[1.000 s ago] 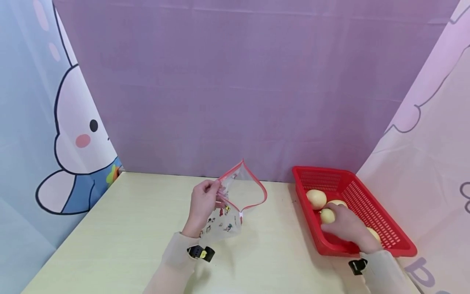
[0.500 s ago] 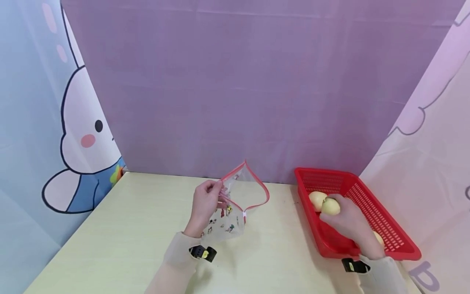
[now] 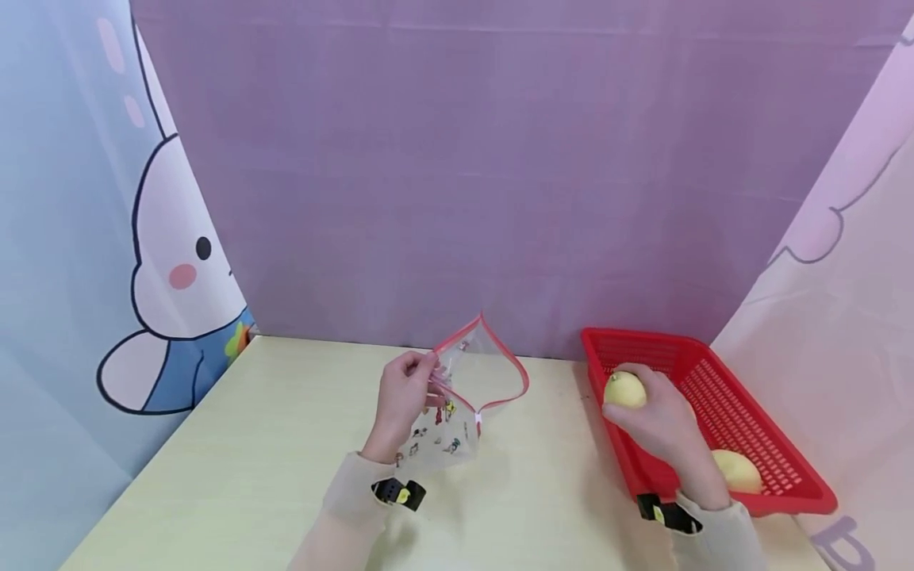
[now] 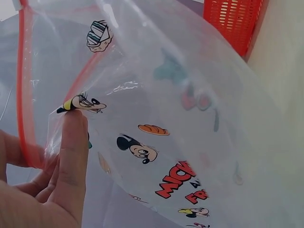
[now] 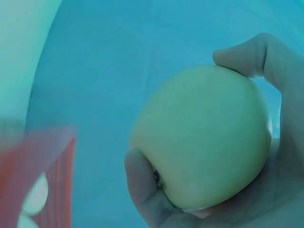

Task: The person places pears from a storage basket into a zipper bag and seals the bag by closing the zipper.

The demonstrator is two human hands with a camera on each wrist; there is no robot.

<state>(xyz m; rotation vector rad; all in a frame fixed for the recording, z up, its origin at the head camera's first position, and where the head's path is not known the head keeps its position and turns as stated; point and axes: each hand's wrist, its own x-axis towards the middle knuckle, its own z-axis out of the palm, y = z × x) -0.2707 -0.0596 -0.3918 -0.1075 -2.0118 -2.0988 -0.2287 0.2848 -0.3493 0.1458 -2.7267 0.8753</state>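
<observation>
In the head view my left hand [image 3: 405,396] pinches the red rim of a clear zip bag [image 3: 457,444] by its left side, and the bag's mouth gapes wide. Cartoon prints cover the bag, and a white slider sits at the near corner of its rim. One finger lies against the plastic [image 4: 142,104] in the left wrist view. My right hand [image 3: 664,420] grips a pale yellow apple [image 3: 624,390] above the left rim of the red basket [image 3: 721,377]. The right wrist view shows fingers and thumb around the apple [image 5: 204,133], its stem hollow beside one fingertip.
Another pale yellow fruit [image 3: 739,472] lies in the basket's near right corner; more fruit there is mostly hidden behind my right hand. The pale wooden table [image 3: 271,452] meets a purple cloth backdrop [image 3: 457,174], with printed cloths on both sides.
My right hand has lifted the apple from among the fruit and moved it left to the basket's rim. The left hand keeps its hold on the bag; the head view has shifted slightly.
</observation>
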